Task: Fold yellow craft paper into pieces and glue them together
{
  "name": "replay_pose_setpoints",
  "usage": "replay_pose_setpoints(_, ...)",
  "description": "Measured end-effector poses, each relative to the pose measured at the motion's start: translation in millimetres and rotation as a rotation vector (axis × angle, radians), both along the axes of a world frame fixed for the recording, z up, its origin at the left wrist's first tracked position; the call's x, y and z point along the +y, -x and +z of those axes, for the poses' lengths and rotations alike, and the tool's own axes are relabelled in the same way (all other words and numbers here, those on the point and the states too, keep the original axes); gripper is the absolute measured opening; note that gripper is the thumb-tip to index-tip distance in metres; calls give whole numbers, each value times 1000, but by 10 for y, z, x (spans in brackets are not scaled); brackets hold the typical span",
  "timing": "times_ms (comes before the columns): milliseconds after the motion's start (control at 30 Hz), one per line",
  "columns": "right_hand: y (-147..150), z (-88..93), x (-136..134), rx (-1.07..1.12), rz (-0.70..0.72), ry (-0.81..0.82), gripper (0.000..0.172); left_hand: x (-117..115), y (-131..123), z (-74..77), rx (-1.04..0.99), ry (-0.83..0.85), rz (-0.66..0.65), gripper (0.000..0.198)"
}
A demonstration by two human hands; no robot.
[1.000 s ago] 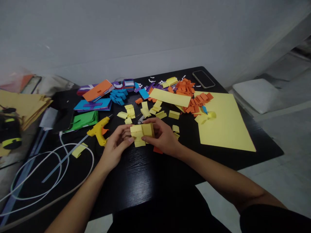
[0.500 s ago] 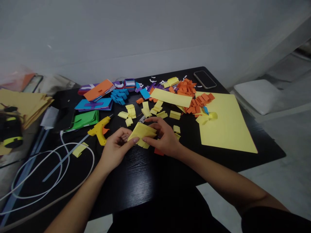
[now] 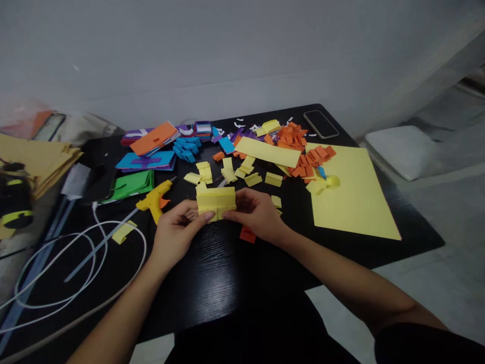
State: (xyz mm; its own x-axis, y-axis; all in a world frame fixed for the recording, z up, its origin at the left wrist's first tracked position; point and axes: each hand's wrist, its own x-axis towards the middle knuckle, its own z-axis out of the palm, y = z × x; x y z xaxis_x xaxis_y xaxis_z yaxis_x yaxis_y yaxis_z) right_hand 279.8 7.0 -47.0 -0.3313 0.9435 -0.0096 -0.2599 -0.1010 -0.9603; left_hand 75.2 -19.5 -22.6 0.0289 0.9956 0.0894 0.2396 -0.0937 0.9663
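Between my two hands, over the near middle of the black table, is a folded piece of yellow paper (image 3: 216, 198) with creases across it and flaps along its lower edge. My left hand (image 3: 178, 227) is closed on its left side, the thumb pressed on the front near the bottom. On the right side, my right hand (image 3: 261, 215) pinches it the same way, thumb in front and fingers behind. Just beyond lie several small folded yellow paper pieces (image 3: 253, 179). A scrap of red paper (image 3: 247, 234) lies beneath my right hand.
A yellow glue gun (image 3: 153, 201) lies left of my left hand, near a looped white cable (image 3: 146, 247). Behind are stacked coloured papers (image 3: 146, 161) and a pile of orange folded pieces (image 3: 291, 135). A large yellow sheet (image 3: 356, 197) and a phone (image 3: 321, 124) lie right.
The folded yellow paper has turned from a slant to level, with its creased face and lower flaps now showing. My right fingers have slid behind it; both hands still hold it.
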Motion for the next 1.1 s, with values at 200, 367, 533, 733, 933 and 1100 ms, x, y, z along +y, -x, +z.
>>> replay_pose_setpoints(200, -3, 18, 3, -15, 6, 13, 38, -14, 4, 19, 59, -45, 55, 12)
replay_pose_setpoints(367, -12, 21, 7, -53, -19, 24, 35, -31, 0, 13, 69, -28, 60, 12)
replay_pose_setpoints(533, -20, 31, -4, -86, -39, 3, 35, -31, -20, 21, 45, -18, 65, 15)
replay_pose_setpoints(733, -16, 45, -10, -86, -42, -9, 35, -28, -38, 44, 35, -15, 74, 17)
replay_pose_setpoints(933, -22, 54, -11, -109, -24, -25, 36, -20, -72, 36, -98, 57, 25, 25)
replay_pose_setpoints(1100, -23, 55, -28, -93, 17, -50, 36, -14, -86, 8, -159, 93, 23, 27)
